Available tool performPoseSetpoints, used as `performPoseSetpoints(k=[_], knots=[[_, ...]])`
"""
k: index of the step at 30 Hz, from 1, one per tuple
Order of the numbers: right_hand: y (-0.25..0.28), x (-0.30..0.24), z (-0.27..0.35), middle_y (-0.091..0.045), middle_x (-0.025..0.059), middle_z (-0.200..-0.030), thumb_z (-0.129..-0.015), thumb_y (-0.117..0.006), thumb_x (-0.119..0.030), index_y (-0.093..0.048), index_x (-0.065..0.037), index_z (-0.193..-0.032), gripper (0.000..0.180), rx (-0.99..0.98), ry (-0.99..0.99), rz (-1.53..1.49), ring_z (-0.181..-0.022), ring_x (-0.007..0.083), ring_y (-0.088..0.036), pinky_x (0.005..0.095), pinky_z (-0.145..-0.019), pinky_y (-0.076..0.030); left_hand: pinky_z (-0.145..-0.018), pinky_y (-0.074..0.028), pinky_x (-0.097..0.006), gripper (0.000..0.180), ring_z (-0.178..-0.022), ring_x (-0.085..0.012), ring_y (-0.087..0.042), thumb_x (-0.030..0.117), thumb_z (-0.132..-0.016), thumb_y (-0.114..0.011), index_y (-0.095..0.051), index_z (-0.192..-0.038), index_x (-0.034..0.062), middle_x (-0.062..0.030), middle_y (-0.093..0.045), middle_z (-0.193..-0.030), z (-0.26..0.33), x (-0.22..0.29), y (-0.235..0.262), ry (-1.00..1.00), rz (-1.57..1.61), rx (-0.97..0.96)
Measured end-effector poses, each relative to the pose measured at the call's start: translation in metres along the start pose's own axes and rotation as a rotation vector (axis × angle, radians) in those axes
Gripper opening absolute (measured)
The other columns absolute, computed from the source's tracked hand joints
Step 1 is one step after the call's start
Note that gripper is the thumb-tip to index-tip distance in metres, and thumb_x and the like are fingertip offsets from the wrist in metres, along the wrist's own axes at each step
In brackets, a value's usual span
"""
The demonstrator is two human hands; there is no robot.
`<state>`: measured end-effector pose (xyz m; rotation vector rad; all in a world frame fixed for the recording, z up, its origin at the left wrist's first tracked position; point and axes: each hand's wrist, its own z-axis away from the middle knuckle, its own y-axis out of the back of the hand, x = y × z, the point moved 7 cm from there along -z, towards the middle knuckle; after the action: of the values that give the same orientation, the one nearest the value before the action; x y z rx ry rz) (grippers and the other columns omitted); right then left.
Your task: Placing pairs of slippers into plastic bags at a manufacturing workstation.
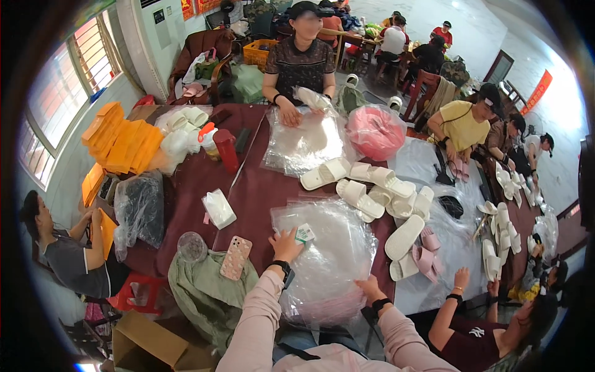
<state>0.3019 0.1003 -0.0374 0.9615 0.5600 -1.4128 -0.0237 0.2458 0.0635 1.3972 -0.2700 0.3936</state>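
A stack of clear plastic bags [328,260] lies on the table in front of me, its near end showing pink. My left hand [286,245] rests on its left side with the fingers spread. Beside those fingertips, a small green and white card [304,234] lies on the plastic. At the stack's lower right edge is my right hand [370,290], its fingers closed on the edge of the plastic. White slippers [406,237] are heaped to the right, with pink slippers [426,258] among them.
Left of the stack are a phone [236,256] on green cloth [201,291], a clear round tub [192,247] and a white packet [219,209]. Across the table, a person handles more clear bags [304,142] beside a pink bundle [376,132]. Co-workers sit on both sides.
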Motion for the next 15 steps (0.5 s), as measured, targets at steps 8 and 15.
performPoseSetpoints(k=[8,15], knots=[[0.013,-0.008,0.010,-0.063,0.0120,-0.086,-0.066,-0.065,-0.006,-0.058,0.002,-0.099,0.035,0.097,0.054,0.074,-0.077,0.0207,-0.061,0.0315,-0.067,-0.048,-0.097,-0.024,-0.053,0.057,-0.117,-0.0381,-0.034,0.026,-0.073,-0.063,-0.043,-0.125,0.0215,-0.0129,-0.048,-0.118,-0.023,0.006,0.006,0.052,-0.058,0.094],[0.010,0.005,-0.002,-0.063,0.0129,-0.088,-0.065,-0.068,-0.016,-0.057,0.001,-0.100,0.040,0.028,0.093,0.127,-0.080,0.0230,-0.061,0.0342,-0.071,-0.047,-0.093,-0.027,-0.057,0.041,-0.120,-0.0443,-0.029,0.017,-0.081,-0.044,-0.047,-0.122,0.0143,-0.0223,-0.034,-0.131,0.003,0.007,0.008,-0.037,-0.196,0.268]])
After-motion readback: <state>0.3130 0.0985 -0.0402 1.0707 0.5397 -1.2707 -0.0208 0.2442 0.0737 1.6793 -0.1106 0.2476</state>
